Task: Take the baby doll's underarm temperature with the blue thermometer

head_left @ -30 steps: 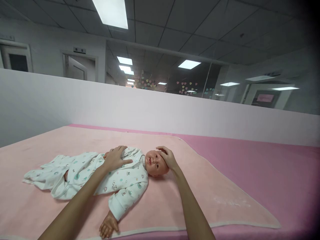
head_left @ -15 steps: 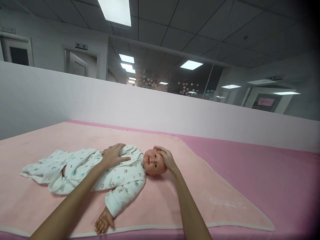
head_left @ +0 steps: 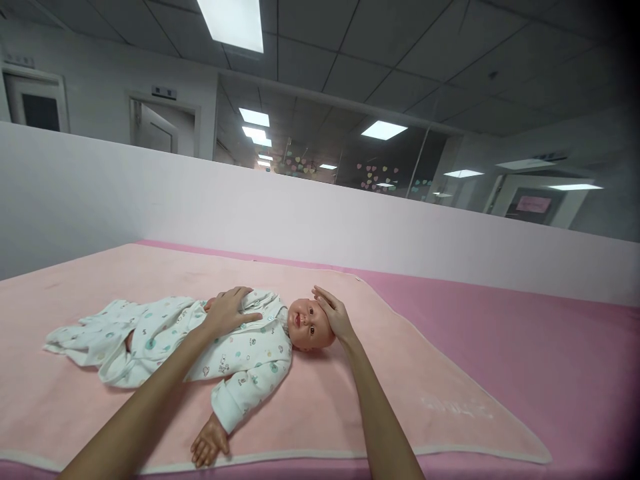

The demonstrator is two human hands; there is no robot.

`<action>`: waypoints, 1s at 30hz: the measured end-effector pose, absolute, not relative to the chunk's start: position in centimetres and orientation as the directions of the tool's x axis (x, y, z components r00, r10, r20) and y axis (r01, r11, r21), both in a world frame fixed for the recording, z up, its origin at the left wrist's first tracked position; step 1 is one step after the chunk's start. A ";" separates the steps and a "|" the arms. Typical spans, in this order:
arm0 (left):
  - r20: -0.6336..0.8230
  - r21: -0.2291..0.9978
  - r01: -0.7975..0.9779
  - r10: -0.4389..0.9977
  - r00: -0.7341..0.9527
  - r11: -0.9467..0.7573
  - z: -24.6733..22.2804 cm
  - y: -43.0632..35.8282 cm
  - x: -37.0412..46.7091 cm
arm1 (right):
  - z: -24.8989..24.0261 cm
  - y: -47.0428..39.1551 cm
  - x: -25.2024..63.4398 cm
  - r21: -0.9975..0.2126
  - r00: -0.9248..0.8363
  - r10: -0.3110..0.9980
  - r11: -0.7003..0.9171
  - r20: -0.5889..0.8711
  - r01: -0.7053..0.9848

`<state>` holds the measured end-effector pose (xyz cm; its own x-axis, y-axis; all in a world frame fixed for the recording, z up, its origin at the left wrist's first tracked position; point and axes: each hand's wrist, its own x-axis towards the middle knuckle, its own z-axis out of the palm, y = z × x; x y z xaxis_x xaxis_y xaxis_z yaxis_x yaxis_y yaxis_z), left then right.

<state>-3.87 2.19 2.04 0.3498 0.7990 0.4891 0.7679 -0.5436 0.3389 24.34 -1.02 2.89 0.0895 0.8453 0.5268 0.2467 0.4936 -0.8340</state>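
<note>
A baby doll in a white printed romper [head_left: 220, 350] lies face-up on the pale pink blanket [head_left: 400, 393], long axis left-right, head pointing right. The left hand [head_left: 227, 312] rests flat, fingers spread, on its chest; the right hand [head_left: 336, 316] cups the doll's head, fingers loosely curved

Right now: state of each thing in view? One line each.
baby doll: lying on its back, face up, near arm spread out.
white printed romper: on the doll, legs lying limp and flat.
left hand: flat on the doll's chest, open.
right hand: cupped against the top of the doll's head.
light pink blanket: spread flat under the doll.
pink mattress: under the blanket.
</note>
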 end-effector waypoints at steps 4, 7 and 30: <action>0.481 0.344 0.768 0.804 0.350 -0.540 2.2 2.0 -3.8 | 2.8 -0.9 24.4 -0.833 0.109 0.839 0.498 0.534 0.241; 0.491 0.343 0.769 0.801 0.342 -0.539 2.2 1.9 -3.8 | 2.8 -0.9 24.4 -0.845 0.093 0.860 0.463 0.501 0.267; 0.308 0.540 0.667 0.858 0.411 -0.513 3.2 1.8 -4.2 | 2.7 -1.6 23.5 -0.747 0.268 0.743 0.434 0.613 0.504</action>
<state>-4.17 1.81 3.20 0.4110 0.8580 0.3080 0.6668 -0.5134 0.5402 23.48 -1.63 2.65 0.2684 0.7430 0.6131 0.5041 0.4340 -0.7466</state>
